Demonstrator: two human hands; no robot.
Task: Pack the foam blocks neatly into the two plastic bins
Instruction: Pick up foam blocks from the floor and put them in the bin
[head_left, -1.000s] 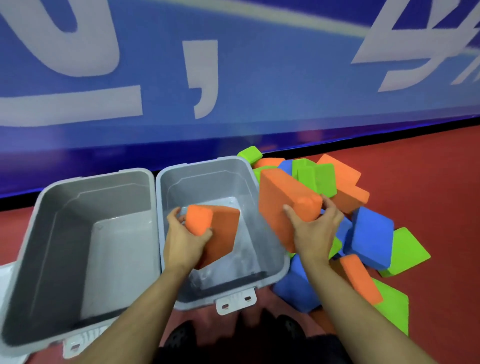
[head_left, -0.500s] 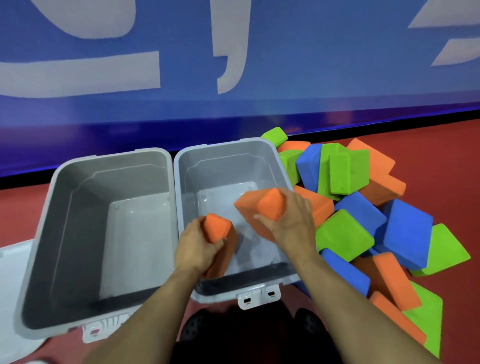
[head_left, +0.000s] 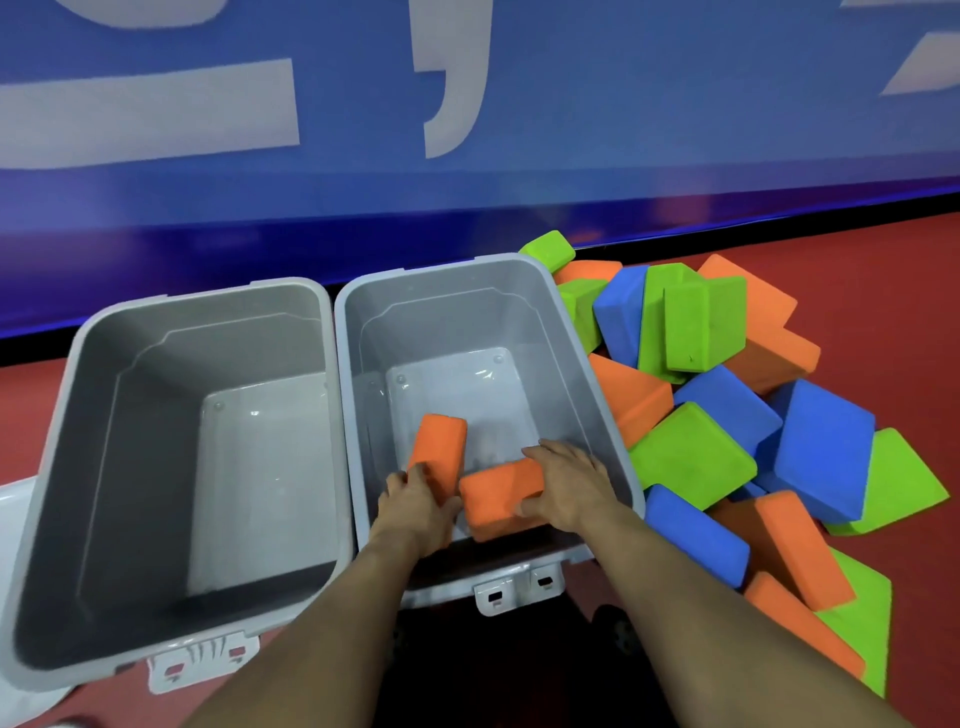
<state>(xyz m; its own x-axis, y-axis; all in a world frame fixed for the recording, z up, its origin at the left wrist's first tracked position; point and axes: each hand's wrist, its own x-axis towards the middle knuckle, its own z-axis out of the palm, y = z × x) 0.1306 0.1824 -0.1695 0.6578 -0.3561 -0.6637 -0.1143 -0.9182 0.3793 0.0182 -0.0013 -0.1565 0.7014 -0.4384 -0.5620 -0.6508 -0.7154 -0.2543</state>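
Two grey plastic bins stand side by side on the red floor. The left bin (head_left: 62, 415) holds no blocks. Both my hands reach into the right bin (head_left: 582, 358) near its front wall. My left hand (head_left: 415, 501) grips an orange foam block (head_left: 439, 449) standing on edge by the bin's left side. My right hand (head_left: 571, 486) presses on a second orange block (head_left: 498, 496) lying low at the front. A pile of orange, green and blue foam blocks (head_left: 727, 415) lies on the floor right of the bins.
A blue wall with large white lettering (head_left: 467, 104) rises just behind the bins. A white lid (head_left: 15, 519) shows at the far left edge. Latches (head_left: 514, 590) stick out from the bins' front rims. My dark shoes show below.
My right hand carried its orange block from above the pile down into the right bin. My left hand lowered its block toward the bin's floor. The camera shifted right and tilted down.
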